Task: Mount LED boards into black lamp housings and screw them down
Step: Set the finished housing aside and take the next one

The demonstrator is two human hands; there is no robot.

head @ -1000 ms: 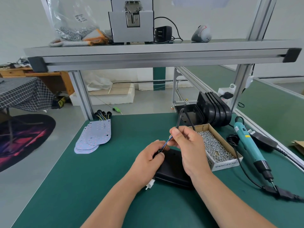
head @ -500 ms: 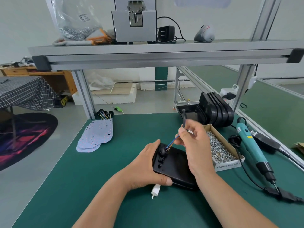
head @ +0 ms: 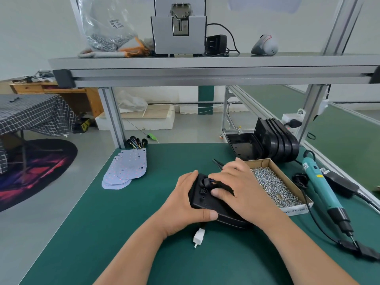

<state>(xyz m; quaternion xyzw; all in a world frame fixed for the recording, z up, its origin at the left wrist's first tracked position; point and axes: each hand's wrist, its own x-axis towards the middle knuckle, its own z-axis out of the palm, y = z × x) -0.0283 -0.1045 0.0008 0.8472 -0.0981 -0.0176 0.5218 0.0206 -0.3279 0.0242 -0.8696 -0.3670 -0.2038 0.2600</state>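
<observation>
Though cluttered, green workbench (head: 123,233) beside grey floor (head: 30,243)

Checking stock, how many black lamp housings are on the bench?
6 at least: the held housing in the left hand, an open housing behind the screw box, about four in the upright row beside it; more may be hidden.

Blk housing (head: 200,199) lying flat, LED boards (head: 125,171) stacked at left

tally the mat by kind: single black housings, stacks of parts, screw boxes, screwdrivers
single black housings: 2, held housing and open housing
stacks of parts: 2, LED boards and upright housings
screw boxes: 1
screwdrivers: 1
total: 6
</observation>
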